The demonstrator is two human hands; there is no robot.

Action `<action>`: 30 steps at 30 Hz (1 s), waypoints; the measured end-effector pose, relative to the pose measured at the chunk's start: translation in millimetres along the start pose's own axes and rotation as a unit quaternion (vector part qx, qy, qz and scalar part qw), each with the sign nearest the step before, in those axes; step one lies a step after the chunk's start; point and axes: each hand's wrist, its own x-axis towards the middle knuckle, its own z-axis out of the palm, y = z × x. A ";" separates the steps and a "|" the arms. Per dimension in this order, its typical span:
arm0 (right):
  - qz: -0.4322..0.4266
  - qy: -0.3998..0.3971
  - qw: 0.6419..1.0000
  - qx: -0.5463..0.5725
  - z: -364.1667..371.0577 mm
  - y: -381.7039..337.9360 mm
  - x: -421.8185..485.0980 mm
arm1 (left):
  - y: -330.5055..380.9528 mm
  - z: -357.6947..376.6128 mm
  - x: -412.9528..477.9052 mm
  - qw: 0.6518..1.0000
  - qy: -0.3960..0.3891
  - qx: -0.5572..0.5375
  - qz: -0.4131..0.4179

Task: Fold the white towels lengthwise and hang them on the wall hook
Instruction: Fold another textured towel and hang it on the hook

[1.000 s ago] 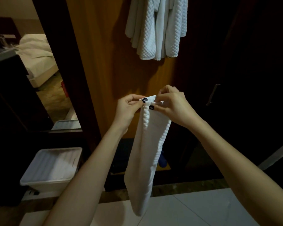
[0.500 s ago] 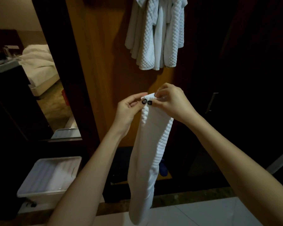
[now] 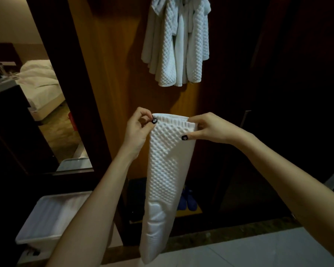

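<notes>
A white waffle-textured towel point(image 3: 165, 170) hangs in a long folded strip in front of me. My left hand point(image 3: 138, 130) pinches its top left corner and my right hand point(image 3: 208, 128) pinches its top right corner, so the top edge is stretched level between them. Higher up, several white towels point(image 3: 176, 43) hang bunched against the wooden wall panel point(image 3: 114, 74). The hook itself is hidden by them.
A white plastic bin point(image 3: 46, 222) stands on the floor at the lower left. A tall mirror point(image 3: 37, 93) at the left reflects a bed. Blue slippers point(image 3: 188, 199) lie in a low dark recess behind the towel. Pale floor tiles point(image 3: 258, 251) lie at the lower right.
My hands have moved apart, spreading the towel's top edge wider. The view has tilted up, so the hanging towels sit lower in the frame.
</notes>
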 end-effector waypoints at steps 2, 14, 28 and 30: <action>-0.004 0.077 0.996 0.041 3.4 0.2 4.0 | 7.4 1.7 5.3 0.998 -0.004 0.057 0.030; -0.067 0.278 0.895 0.342 -10.8 1.4 24.3 | 63.5 29.1 38.5 0.996 -0.014 -0.004 0.089; -0.123 0.315 0.883 0.324 40.8 -0.4 -9.3 | 65.4 42.6 118.5 0.997 -0.015 -0.048 -0.056; -0.099 0.339 0.881 0.315 40.6 -5.8 -3.5 | 47.0 40.7 109.0 0.991 -0.020 -0.051 -0.124</action>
